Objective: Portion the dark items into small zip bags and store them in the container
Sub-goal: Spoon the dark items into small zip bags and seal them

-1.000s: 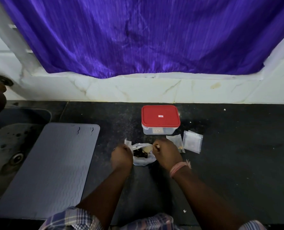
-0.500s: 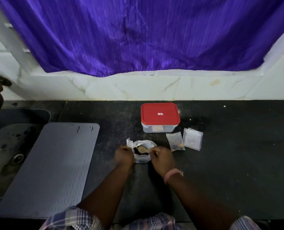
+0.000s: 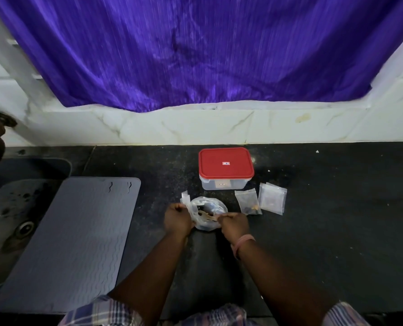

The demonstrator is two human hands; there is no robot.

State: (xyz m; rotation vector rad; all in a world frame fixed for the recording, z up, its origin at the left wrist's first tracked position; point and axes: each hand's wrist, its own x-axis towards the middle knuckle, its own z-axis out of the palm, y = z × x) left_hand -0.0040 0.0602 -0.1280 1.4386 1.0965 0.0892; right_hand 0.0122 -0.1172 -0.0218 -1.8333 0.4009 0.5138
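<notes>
Compared with a moment before, your two hands have moved apart and the clear plastic bag (image 3: 207, 214) with the dark items (image 3: 202, 209) now stands open between them, so portioning can begin. Your left hand (image 3: 178, 218) grips the bag's left edge with curled fingers; your right hand (image 3: 234, 223) pinches the right edge, beside a tan strip. Both forearms reach forward, low over the counter (image 3: 336, 231). The small zip bags (image 3: 260, 200) lie to the right, and the container (image 3: 226, 169), its red lid on, stands just behind.
</notes>
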